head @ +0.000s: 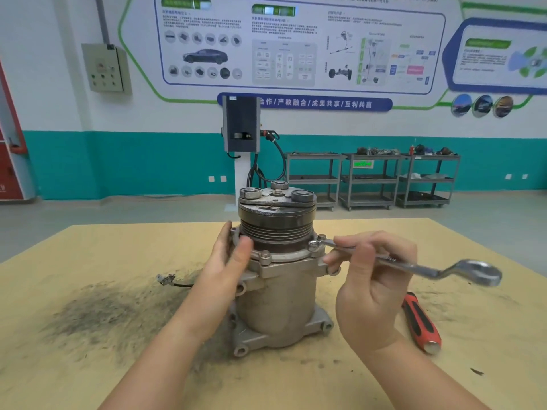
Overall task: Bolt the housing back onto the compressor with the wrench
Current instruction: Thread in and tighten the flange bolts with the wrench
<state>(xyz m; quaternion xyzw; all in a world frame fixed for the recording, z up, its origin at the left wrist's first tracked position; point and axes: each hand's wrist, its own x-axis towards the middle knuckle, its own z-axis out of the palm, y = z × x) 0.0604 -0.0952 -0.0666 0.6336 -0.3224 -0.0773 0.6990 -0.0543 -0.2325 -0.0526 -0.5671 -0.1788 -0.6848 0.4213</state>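
A compressor [276,294] stands upright near the middle of the table [88,365], its black pulley [275,224] on top. The left hand [231,255] rests against the housing [284,261] flange on the left side, thumb lying on its rim. The right hand [370,279] pinches the shaft of a wrench [414,266], whose ring end sits over a bolt [313,246] on the flange's right side. A red-handled tool [421,322] lies toward the table's right edge.

Glossy metal wrench [414,266] (matt compressor [278,303])
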